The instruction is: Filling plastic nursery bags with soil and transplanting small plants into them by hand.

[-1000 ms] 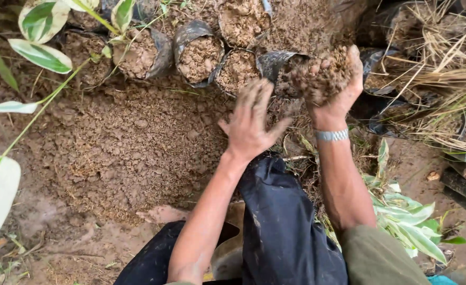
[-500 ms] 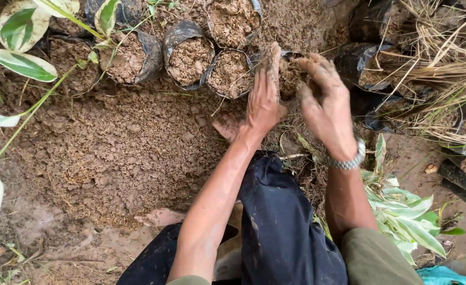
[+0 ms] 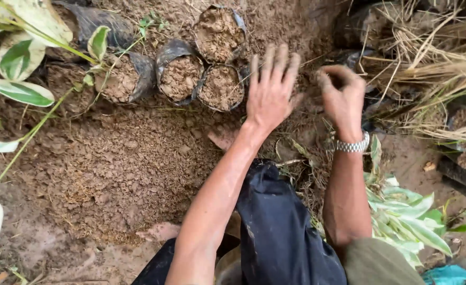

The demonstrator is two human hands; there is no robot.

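A: Head view, hands?
B: Left hand (image 3: pixel 270 95) spread flat, empty, beside a filled soil bag (image 3: pixel 221 87). Right hand (image 3: pixel 343 97) loosely curled, soil-smeared; whether it holds anything, cannot tell.
A: Progress?
B: Several bags filled; soil heap (image 3: pixel 111 169) remains.

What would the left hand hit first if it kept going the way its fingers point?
The left hand, open with fingers spread, points up the frame and slightly right. Straight ahead lies bare loose soil, so that probably comes first. The nearest soil-filled bag sits off to its left, likely outside that line, though depth is unclear.
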